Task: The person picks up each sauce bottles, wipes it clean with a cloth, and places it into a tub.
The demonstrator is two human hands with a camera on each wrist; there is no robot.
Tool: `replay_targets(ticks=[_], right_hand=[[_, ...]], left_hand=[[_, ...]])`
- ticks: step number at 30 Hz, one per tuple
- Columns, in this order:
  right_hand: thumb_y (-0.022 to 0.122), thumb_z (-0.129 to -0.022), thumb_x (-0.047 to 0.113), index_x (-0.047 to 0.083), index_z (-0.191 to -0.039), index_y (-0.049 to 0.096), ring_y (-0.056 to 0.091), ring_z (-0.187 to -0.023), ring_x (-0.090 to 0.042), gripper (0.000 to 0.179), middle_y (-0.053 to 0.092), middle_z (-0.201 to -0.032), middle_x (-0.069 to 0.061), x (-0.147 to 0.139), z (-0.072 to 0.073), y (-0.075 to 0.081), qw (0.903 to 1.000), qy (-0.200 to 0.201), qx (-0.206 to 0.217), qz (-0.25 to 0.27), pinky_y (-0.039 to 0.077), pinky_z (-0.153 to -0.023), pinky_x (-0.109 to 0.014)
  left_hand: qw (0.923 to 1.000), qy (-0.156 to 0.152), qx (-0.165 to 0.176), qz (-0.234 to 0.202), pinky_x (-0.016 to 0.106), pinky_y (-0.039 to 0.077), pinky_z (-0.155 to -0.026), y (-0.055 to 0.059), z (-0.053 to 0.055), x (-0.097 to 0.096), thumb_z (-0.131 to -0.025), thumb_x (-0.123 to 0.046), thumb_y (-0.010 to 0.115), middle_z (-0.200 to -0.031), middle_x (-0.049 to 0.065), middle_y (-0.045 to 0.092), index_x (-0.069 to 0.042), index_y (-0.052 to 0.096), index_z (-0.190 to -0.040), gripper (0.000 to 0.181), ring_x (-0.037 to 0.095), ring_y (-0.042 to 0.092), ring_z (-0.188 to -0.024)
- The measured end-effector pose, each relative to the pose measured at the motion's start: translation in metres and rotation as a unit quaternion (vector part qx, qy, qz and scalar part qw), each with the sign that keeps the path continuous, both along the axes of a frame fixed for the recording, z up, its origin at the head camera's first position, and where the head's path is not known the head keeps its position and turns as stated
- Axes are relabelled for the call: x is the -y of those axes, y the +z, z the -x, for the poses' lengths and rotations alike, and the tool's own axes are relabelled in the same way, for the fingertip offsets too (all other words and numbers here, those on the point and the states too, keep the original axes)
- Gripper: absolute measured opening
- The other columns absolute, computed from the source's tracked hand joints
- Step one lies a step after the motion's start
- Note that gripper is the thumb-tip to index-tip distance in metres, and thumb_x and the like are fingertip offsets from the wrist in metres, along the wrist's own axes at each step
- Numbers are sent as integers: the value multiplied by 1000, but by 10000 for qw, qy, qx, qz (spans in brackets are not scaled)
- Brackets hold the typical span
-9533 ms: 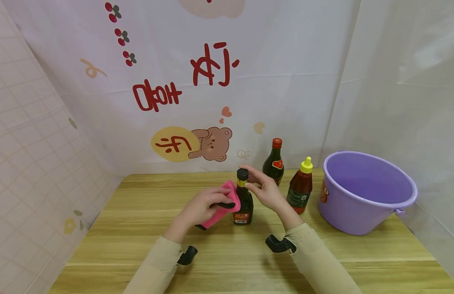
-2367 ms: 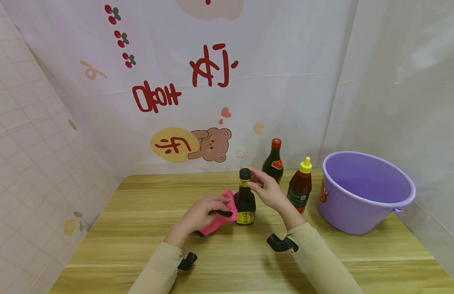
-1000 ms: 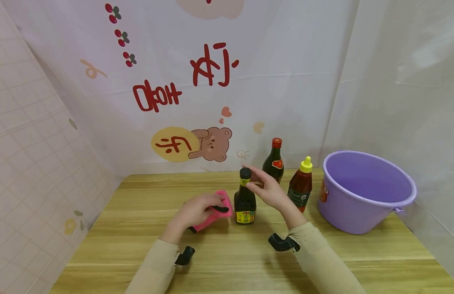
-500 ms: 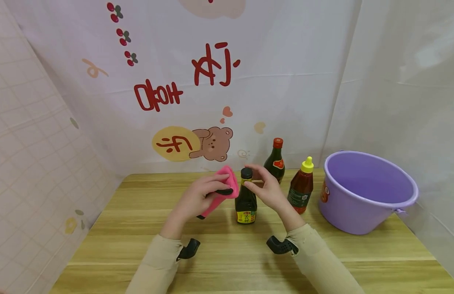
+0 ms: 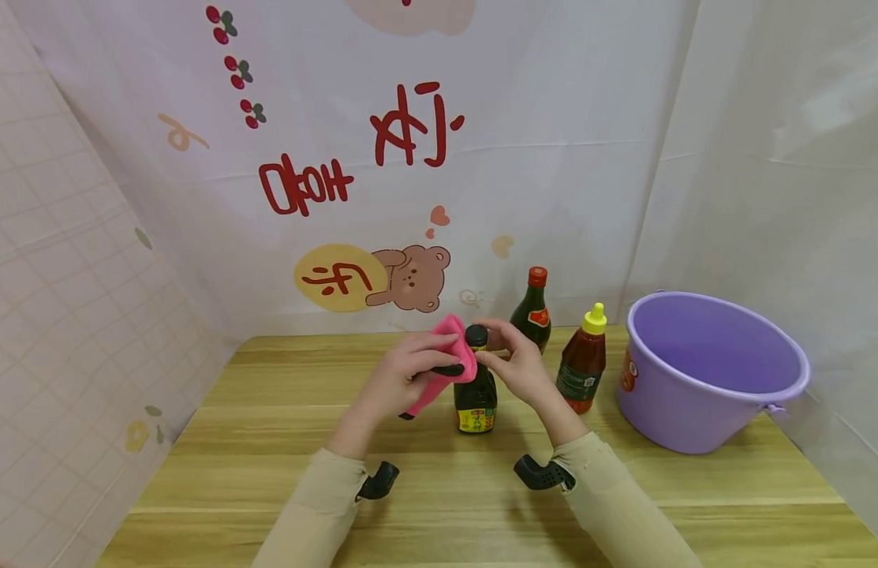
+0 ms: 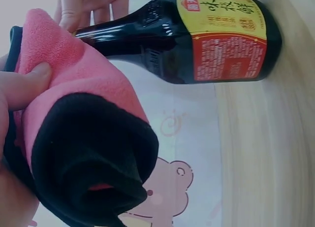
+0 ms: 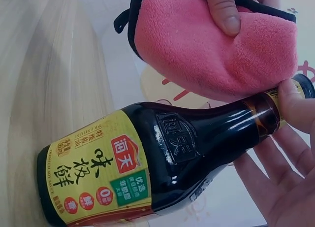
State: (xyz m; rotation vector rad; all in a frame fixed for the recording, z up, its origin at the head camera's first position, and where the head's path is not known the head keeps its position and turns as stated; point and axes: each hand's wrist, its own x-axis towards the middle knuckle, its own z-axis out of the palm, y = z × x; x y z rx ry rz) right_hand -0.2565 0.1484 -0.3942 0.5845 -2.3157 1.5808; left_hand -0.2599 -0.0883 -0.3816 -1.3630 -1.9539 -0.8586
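Observation:
A dark soy sauce bottle [image 5: 476, 406] with a black cap stands upright on the wooden table, its yellow label [image 7: 93, 173] showing in the right wrist view. My right hand [image 5: 522, 369] holds it by the neck, thumb on the near side and fingers spread behind. In my left hand [image 5: 403, 372] is a pink plush cloth [image 5: 465, 356] with black edging, pinched between thumb and fingers. The cloth lies against the bottle's neck, just below the cap. Seen from the left wrist, the cloth [image 6: 98, 74] is folded, with a black trimmed edge hanging toward the camera.
Behind my right hand stands a green glass bottle [image 5: 533, 312] with a red cap. Right of it is a red sauce squeeze bottle [image 5: 582, 363] with a yellow nozzle, then a purple bucket [image 5: 683, 418]. A white printed sheet [image 5: 552, 197] hangs along the table's back edge.
Within the last second my left hand has raised the cloth from beside the lower bottle to its neck. Since the oldest frame the bottle has turned, its yellow label now facing me.

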Motion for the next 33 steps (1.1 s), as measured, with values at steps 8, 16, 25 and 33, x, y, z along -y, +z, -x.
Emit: replay_targets(ticks=[8, 16, 25, 33], right_hand=[[72, -90, 7, 14, -132, 60, 65, -96, -24, 44, 69, -102, -9, -1, 1, -1, 10000, 19, 16, 40, 56, -81, -40], [73, -90, 9, 12, -132, 60, 65, -95, -23, 44, 69, -102, -8, 0, 1, -2, 10000, 41, -73, 20, 57, -80, -38], [73, -90, 9, 15, -131, 61, 67, -93, -25, 43, 70, -102, -8, 1, -2, 0, 10000, -28, -34, -18, 58, -80, -43], [74, -89, 8, 14, -130, 61, 67, -91, -23, 44, 69, -98, -7, 2, -2, 0, 9998, -64, -173, -61, 58, -78, -40]], left_hand=[[9996, 19, 278, 72, 37, 48, -102, -6, 2, -4, -80, 15, 70, -125, 9, 67, -10, 77, -103, 34, 27, 59, -119], [9992, -50, 266, 288, 37, 47, -103, -13, 5, -3, -81, 12, 72, -126, 9, 66, -10, 77, -101, 30, 27, 61, -118], [9964, -38, 524, 669, 39, 46, -104, -21, 5, 1, -81, 9, 75, -124, 10, 67, -12, 77, -99, 28, 27, 61, -118], [9906, -57, 915, 1013, 41, 47, -103, -23, 4, 4, -83, 9, 73, -126, 8, 65, -14, 77, -103, 30, 26, 61, -119]])
